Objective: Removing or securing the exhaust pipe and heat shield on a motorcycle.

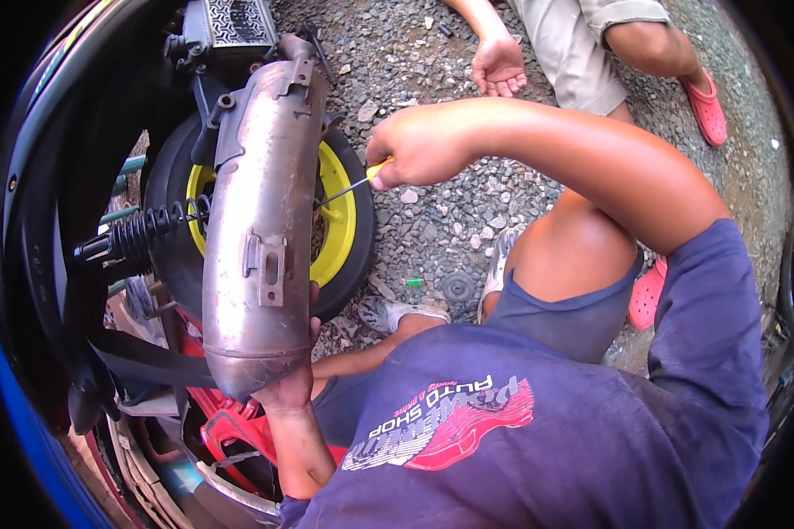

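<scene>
A worn metal exhaust muffler (260,194) stands lengthwise in front of a scooter wheel with a yellow rim (348,229) and black tyre. My left hand (288,385) grips its lower end from beneath and the right side; part of the palm and fingers is hidden behind it. My right hand (428,145) is closed around the yellow handle of a screwdriver (346,190). The shaft points left and down across the rim, behind the muffler's right edge. The muffler hides where its tip ends. A slotted bracket (271,274) sits on the muffler's lower face.
A black coil-spring shock absorber (146,227) lies left of the muffler, under dark bodywork. Red parts (243,432) are below. Another person's open hand (500,66) and pink clog (707,110) are at the upper right. A small green piece (413,283) lies on the gravel.
</scene>
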